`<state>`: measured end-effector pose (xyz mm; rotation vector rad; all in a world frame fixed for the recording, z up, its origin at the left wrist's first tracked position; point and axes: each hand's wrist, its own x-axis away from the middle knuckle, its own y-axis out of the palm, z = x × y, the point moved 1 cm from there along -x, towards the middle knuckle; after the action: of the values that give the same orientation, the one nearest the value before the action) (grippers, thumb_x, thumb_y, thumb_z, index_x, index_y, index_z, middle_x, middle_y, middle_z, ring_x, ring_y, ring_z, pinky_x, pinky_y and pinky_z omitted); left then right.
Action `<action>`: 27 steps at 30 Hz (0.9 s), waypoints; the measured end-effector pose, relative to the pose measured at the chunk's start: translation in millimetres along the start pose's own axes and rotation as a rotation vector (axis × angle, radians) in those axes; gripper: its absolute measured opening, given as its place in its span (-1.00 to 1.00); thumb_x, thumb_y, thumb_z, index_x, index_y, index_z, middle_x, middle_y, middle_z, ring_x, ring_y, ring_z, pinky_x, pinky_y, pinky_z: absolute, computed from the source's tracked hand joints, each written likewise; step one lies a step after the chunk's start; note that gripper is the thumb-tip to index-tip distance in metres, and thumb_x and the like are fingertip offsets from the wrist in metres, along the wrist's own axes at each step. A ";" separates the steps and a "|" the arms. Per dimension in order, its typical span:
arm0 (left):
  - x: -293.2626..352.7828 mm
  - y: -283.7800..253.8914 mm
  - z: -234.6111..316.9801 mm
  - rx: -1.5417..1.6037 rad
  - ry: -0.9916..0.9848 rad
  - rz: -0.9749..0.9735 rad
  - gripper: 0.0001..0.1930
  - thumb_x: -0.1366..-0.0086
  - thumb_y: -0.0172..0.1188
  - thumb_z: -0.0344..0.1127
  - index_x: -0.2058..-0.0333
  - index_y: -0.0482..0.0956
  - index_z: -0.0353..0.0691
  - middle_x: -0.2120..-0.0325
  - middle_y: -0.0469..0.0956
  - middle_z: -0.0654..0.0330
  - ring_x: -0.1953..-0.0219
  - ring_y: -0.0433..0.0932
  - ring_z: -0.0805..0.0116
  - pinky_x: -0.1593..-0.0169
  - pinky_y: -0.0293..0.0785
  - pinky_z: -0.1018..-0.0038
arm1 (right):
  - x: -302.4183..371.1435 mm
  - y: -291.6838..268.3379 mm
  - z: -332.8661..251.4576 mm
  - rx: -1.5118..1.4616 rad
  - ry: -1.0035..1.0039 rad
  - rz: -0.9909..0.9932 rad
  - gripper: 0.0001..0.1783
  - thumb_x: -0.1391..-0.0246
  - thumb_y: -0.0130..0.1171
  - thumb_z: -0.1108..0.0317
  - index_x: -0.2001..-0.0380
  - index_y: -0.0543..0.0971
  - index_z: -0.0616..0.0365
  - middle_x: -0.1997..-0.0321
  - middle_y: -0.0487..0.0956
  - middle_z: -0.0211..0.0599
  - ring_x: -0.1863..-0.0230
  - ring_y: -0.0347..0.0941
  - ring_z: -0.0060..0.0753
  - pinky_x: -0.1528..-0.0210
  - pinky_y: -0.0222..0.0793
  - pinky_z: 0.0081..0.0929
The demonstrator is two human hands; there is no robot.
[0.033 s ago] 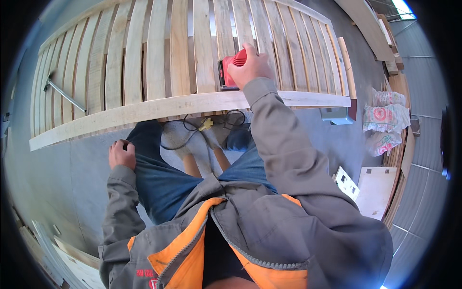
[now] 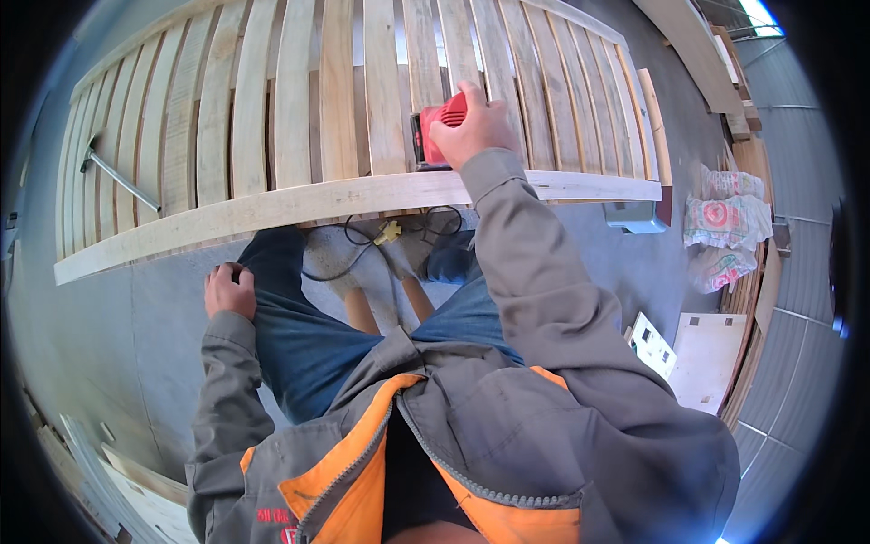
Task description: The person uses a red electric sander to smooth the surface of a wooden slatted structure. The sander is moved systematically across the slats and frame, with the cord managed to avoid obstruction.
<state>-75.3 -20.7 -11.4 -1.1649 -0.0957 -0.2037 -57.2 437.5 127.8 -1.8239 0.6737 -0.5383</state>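
Note:
A slatted wooden frame point(image 2: 335, 118) with a pale front rail lies across the far half of the view. My right hand point(image 2: 476, 127) is wrapped round a red sander point(image 2: 439, 127) with a dark base. The sander sits on the slats just behind the rail, right of the middle. Down at the left, my left hand point(image 2: 230, 290) rests against my leg by the knee. Its fingers are loosely bent and apart, with nothing seen in them. The sander's right side is hidden under my right hand.
A hammer point(image 2: 127, 181) lies on the slats at the far left. Below the rail hang a black cord and a yellow connector point(image 2: 389, 233). A blue-grey box point(image 2: 634, 218) is under the right corner. White sacks point(image 2: 727, 222) and boards point(image 2: 711, 358) stand at the right.
My right forearm and hand have shifted very slightly; the sander stays in almost the same spot. My left hand has not moved.

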 end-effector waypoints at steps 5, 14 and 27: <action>-0.8 2.8 -1.4 0.004 0.033 -0.009 -0.79 -0.33 0.25 -0.21 0.25 0.74 -0.21 0.13 0.70 0.05 -0.03 0.57 -0.08 -0.17 0.51 0.11 | -20.6 -4.3 28.8 -0.004 0.065 0.076 -0.12 -0.01 0.40 -0.03 -0.43 0.44 -0.15 -0.17 0.51 0.17 -0.10 0.61 0.23 -0.18 0.59 -0.05; -16.0 -2.2 20.7 -0.035 0.007 -0.084 -0.75 -0.33 0.27 -0.17 0.20 0.75 -0.21 0.09 0.71 0.06 -0.06 0.58 -0.06 -0.20 0.51 0.12 | 5.8 16.6 -22.0 -0.025 -0.074 0.014 -0.18 -0.02 0.41 -0.01 -0.40 0.47 -0.29 -0.18 0.51 0.06 -0.06 0.65 0.23 -0.08 0.63 0.05; -12.2 2.8 6.9 0.001 0.025 -0.055 -0.77 -0.32 0.30 -0.19 0.20 0.75 -0.20 0.11 0.72 0.06 -0.05 0.59 -0.07 -0.17 0.53 0.11 | -23.4 -3.1 73.1 0.011 0.013 0.184 -0.13 0.03 0.46 0.02 -0.39 0.47 -0.10 -0.11 0.55 0.12 -0.06 0.62 0.16 -0.15 0.59 -0.02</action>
<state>-86.4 -12.0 -13.4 -1.1598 -0.1057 -0.2666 -26.6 504.4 105.6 -1.7289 0.8361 -0.4312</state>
